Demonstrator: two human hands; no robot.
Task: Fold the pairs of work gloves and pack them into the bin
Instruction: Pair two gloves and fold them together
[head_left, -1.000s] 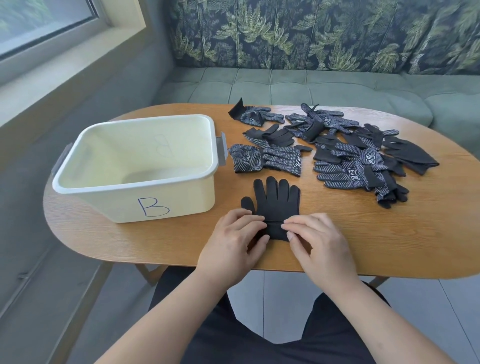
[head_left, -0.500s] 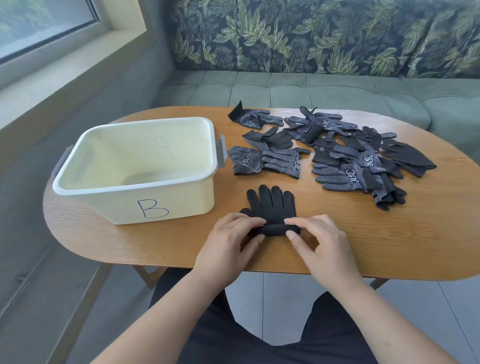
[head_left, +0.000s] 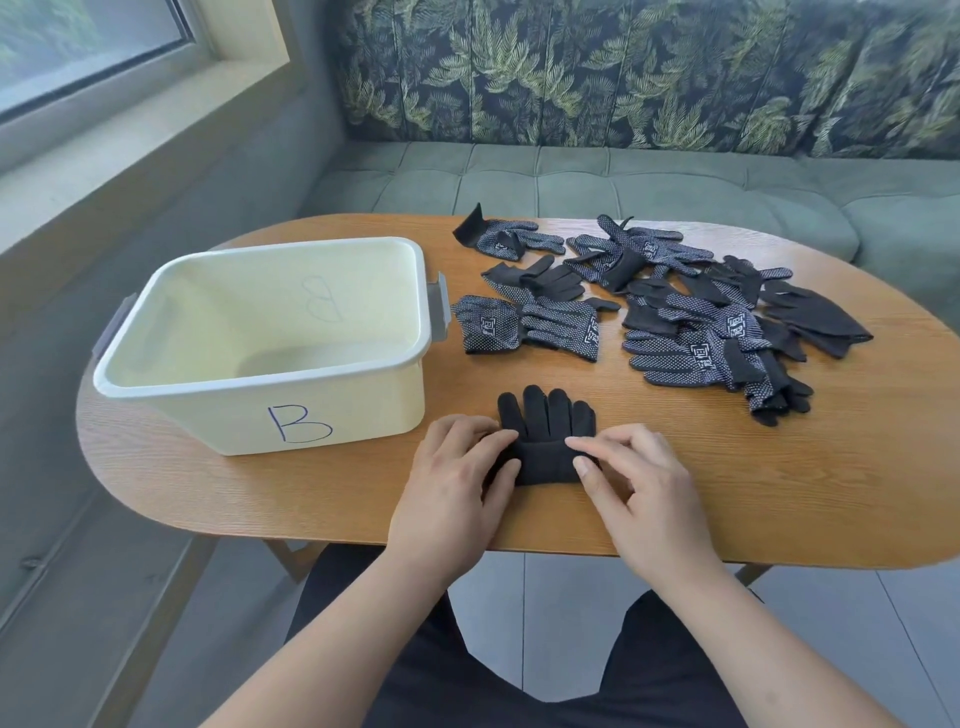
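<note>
Hands meet on a black glove that lies near the front edge of the wooden table, its fingers pointing away from the person and its cuff end folded up over the palm. The left hand pinches the left end of that fold between thumb and curled fingers. The right hand pinches the right end, forefinger on top and thumb at the near edge. Whether a second glove lies underneath cannot be told. The cream bin, marked with a B, stands just left of the glove, not touching it. A loose heap of dotted gloves spreads over the far right of the table, in front of a green sofa.
</note>
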